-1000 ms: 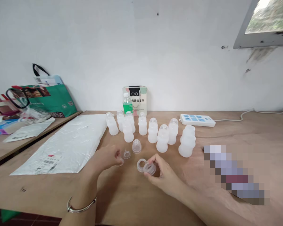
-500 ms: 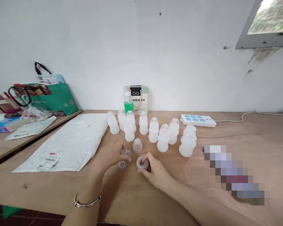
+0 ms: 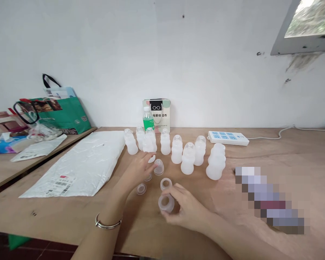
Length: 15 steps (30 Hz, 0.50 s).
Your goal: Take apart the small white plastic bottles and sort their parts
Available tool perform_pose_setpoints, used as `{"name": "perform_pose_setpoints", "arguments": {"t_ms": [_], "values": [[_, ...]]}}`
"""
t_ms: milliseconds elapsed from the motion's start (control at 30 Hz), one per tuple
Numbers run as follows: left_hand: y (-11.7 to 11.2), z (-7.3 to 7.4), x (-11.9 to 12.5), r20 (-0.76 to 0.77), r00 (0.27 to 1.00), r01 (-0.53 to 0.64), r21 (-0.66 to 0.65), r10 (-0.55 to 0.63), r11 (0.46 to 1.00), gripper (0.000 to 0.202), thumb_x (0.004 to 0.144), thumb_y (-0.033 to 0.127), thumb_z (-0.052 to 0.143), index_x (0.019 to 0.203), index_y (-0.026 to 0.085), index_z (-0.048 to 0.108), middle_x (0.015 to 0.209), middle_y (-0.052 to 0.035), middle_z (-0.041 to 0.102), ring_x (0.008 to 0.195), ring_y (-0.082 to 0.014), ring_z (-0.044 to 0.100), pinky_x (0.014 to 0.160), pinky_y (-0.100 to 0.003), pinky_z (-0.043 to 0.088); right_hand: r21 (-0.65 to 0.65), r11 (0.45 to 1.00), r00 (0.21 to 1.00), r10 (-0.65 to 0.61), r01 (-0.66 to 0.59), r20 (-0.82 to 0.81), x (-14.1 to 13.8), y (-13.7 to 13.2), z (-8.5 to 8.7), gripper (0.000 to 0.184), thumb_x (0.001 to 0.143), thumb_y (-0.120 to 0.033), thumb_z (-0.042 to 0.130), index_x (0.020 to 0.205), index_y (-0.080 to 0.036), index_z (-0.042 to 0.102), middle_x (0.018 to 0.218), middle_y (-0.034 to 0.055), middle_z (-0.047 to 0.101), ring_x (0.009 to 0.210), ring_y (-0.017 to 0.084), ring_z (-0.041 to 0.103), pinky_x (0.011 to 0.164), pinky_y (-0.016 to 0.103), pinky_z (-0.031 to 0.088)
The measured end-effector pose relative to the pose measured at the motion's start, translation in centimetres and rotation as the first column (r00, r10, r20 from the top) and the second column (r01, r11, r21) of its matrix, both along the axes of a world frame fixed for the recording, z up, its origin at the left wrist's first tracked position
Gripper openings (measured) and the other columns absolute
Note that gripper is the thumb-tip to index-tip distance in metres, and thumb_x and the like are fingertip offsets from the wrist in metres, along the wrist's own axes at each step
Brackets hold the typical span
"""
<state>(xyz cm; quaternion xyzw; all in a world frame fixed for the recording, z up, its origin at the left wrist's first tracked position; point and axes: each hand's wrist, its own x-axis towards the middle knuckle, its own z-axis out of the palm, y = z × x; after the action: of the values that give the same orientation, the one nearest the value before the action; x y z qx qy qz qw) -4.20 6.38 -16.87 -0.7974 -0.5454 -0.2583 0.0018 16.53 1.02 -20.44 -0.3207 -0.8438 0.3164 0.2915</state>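
My right hand [image 3: 182, 206] grips a translucent baby bottle collar ring [image 3: 161, 208] between thumb and fingers, just above the table. Behind it, a second collar ring [image 3: 163, 180] lies close to my fingertips. My left hand [image 3: 141, 168] is open, fingers stretched toward a clear dome bottle cap [image 3: 159, 168]; whether it touches the cap I cannot tell. Under and beside that hand lie two clear bottle nipples, one in plain sight [image 3: 141, 189] and the other nipple [image 3: 148, 177] partly covered. Capped white baby bottles [image 3: 188, 164] stand behind in a loose row.
An uncapped white bottle [image 3: 216, 164] stands at the right of the row. A white mailing bag [image 3: 78, 162] lies at left, and a power strip [image 3: 228, 138] sits at the back right. Against the wall stand a green-labelled bottle [image 3: 148, 119] and a paper bag [image 3: 164, 122].
My right hand has drawn one collar ring toward me, uncovering the second ring behind it. My left hand has moved forward and right, from above the nipples toward the dome cap.
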Motion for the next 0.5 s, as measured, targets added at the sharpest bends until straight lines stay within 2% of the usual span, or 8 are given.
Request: {"name": "perform_pose_setpoints", "arguments": {"t_ms": [133,233,300,400,500], "values": [[0.3,-0.5,0.8,-0.065,0.997,0.039,-0.087,-0.044,0.995,0.034,0.084,0.028,0.052,0.116,0.018,0.056,0.114,-0.0103,0.065,0.107,-0.0276,0.059,0.092,-0.042,0.046,-0.078,0.997,0.987,0.030,-0.018,0.156,0.2,-0.6,0.3,0.027,0.072,-0.019,0.069,0.096,-0.018,0.057,0.106,0.0072,0.056,0.088,0.020,0.058,0.076,0.033,0.050],[0.5,-0.6,1.0,-0.067,0.997,0.017,-0.141,-0.027,0.990,0.034,0.084,0.026,0.052,0.116,0.017,0.056,0.113,-0.0108,0.065,0.105,-0.0285,0.060,0.092,-0.044,0.045,-0.043,0.999,0.980,-0.010,0.019,0.200,0.3,-0.1,0.0,0.027,0.074,-0.020,0.070,0.097,-0.020,0.057,0.104,0.0059,0.058,0.099,0.025,0.053,0.087,0.040,0.047],[0.4,-0.5,1.1,-0.032,0.999,0.006,-0.138,-0.011,0.990,0.034,0.084,0.029,0.053,0.116,0.017,0.056,0.113,-0.0111,0.064,0.105,-0.0280,0.059,0.091,-0.043,0.045,-0.037,0.997,0.980,-0.060,0.068,0.191,0.3,0.2,-0.2,0.032,0.072,-0.020,0.073,0.099,-0.021,0.056,0.106,0.0058,0.057,0.101,0.026,0.052,0.088,0.043,0.046],[0.0,0.0,1.8,0.072,0.997,0.001,-0.028,0.001,1.000,0.032,0.086,0.035,0.052,0.112,0.017,0.056,0.111,-0.0112,0.061,0.104,-0.0257,0.058,0.091,-0.041,0.045,-0.056,0.988,0.984,-0.139,0.146,0.115,0.4,0.4,-0.5,0.041,0.065,-0.026,0.079,0.096,-0.022,0.052,0.101,0.0049,0.055,0.096,0.026,0.052,0.085,0.043,0.047],[-0.4,0.4,3.5,0.172,0.984,0.021,0.132,-0.044,0.991,0.029,0.090,0.035,0.046,0.112,0.019,0.054,0.109,-0.0104,0.059,0.105,-0.0238,0.056,0.091,-0.039,0.045,-0.033,0.966,0.964,-0.257,0.255,-0.075,0.7,0.7,-0.8,0.036,0.072,-0.038,0.072,0.090,-0.023,0.045,0.091,0.0032,0.052,0.086,0.023,0.052,0.077,0.041,0.048]]}}
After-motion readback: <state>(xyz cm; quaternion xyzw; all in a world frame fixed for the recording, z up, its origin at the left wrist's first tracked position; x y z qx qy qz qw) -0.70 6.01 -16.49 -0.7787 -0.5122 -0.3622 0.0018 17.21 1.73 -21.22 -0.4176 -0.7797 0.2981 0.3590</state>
